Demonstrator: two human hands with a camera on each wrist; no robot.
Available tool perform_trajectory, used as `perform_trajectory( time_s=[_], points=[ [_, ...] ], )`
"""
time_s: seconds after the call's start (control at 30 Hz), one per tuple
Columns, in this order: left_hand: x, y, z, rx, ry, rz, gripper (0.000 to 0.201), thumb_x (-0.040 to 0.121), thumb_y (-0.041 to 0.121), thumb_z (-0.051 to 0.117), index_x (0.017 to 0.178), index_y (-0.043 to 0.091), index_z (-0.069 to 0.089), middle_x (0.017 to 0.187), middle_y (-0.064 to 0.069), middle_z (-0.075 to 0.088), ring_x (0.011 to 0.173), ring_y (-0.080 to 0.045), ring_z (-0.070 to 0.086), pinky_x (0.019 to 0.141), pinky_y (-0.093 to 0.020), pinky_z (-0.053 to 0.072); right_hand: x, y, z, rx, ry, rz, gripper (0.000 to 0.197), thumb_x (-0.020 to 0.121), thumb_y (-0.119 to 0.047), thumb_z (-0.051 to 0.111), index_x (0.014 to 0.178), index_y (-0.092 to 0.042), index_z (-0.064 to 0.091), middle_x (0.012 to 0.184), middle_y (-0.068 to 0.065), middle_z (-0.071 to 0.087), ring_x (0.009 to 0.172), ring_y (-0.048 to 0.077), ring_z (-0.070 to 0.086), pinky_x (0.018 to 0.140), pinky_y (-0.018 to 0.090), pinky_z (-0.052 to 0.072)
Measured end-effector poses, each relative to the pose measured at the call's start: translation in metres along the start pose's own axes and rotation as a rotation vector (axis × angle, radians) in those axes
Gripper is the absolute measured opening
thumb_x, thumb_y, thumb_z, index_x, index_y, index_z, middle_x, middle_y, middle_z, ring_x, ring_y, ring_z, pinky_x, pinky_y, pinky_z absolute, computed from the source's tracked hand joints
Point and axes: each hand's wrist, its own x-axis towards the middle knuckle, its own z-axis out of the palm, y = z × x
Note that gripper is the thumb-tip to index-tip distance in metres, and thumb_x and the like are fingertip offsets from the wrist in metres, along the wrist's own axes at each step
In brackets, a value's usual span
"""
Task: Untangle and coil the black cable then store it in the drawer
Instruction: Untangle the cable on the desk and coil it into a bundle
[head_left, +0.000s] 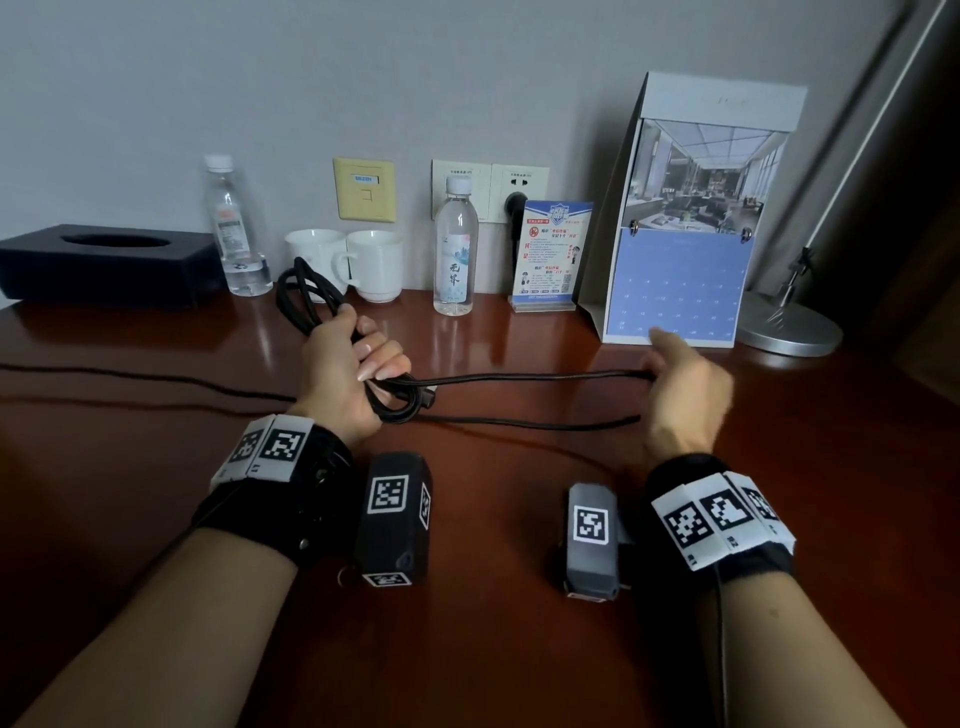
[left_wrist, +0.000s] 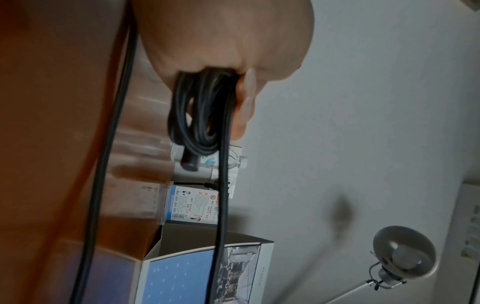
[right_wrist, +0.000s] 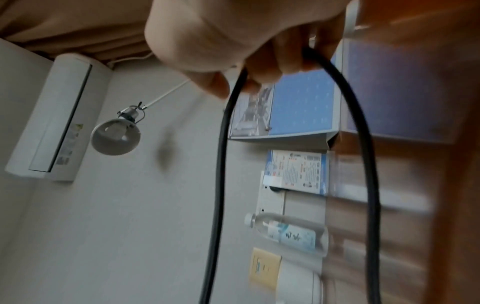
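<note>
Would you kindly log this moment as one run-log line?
stage: coiling | left hand: grips coiled black cable | right hand: holds stretched loop | drawer: not visible

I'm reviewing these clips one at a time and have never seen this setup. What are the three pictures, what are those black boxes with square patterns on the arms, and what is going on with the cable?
No robot here: a person works with bare hands. The big picture comes from a camera on their head, looking down at a wooden desk. The other two come from cameras strapped to each wrist, the black boxes with printed square markers; they look along the hand, so the room appears tilted.

The left hand grips a bundle of loops of the black cable. The right hand holds a bend of the same cable, stretched out to the side. More cable trails off to the left across the desk.

Along the wall stand a black tissue box, two water bottles, two white cups, a small info card, a desk calendar and a lamp base. No drawer shows in any view.
</note>
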Motion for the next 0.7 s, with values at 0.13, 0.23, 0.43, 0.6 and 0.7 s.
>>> perform_trajectory(
  time_s=[0.13, 0.23, 0.43, 0.6, 0.7],
  points=[
    [0.001, 0.000, -0.002, 0.021, 0.010, -0.004, 0.045, 0.104, 0.035, 0.033, 0.064, 0.015, 0.036, 0.035, 0.008, 0.024, 0.024, -0.007, 0.020, 0.028, -0.017, 0.022, 0.010, 0.002, -0.007, 0.181, 0.093, -0.008, 0.038, 0.079, -0.030, 0.064, 0.068, 0.005, 0.053, 0.063, 0.001, 0.050, 0.062, 0.018, 0.037, 0.061, 0.034, 0.036],
    [0.000, -0.002, -0.001, 0.069, -0.012, 0.001, 0.044, 0.104, 0.034, 0.033, 0.064, 0.015, 0.036, 0.035, 0.008, 0.025, 0.024, -0.007, 0.020, 0.028, -0.017, 0.022, 0.006, 0.004, 0.000, 0.160, -0.303, 0.002, 0.026, 0.084, -0.035, 0.064, 0.070, -0.013, 0.064, 0.052, -0.009, 0.049, 0.046, 0.011, 0.038, 0.050, 0.027, 0.034],
    [-0.002, -0.002, -0.003, 0.123, 0.008, -0.028, 0.043, 0.103, 0.034, 0.035, 0.065, 0.015, 0.037, 0.036, 0.008, 0.024, 0.025, -0.006, 0.019, 0.028, -0.017, 0.021, -0.020, -0.004, 0.007, 0.066, -0.662, -0.090, 0.052, 0.069, -0.054, 0.067, 0.059, -0.003, 0.065, 0.040, -0.005, 0.051, 0.038, 0.006, 0.039, 0.049, 0.021, 0.033],
    [-0.009, -0.013, 0.005, 0.302, -0.052, -0.116, 0.043, 0.103, 0.038, 0.037, 0.066, 0.015, 0.038, 0.038, 0.008, 0.024, 0.026, -0.004, 0.019, 0.028, -0.017, 0.023, -0.020, 0.002, 0.009, -0.080, -0.678, -0.238, 0.052, 0.068, -0.040, 0.076, 0.038, -0.008, 0.047, 0.035, -0.006, 0.036, 0.038, 0.003, 0.034, 0.057, 0.008, 0.035],
    [-0.013, -0.027, 0.011, 0.439, -0.083, -0.158, 0.044, 0.101, 0.041, 0.041, 0.066, 0.015, 0.039, 0.041, 0.005, 0.030, 0.029, -0.006, 0.030, 0.034, -0.016, 0.035, -0.017, 0.005, 0.011, -0.127, -0.674, -0.292, 0.053, 0.072, -0.024, 0.082, 0.041, -0.002, 0.045, 0.040, 0.005, 0.037, 0.036, 0.002, 0.035, 0.054, 0.004, 0.035]
  ],
)
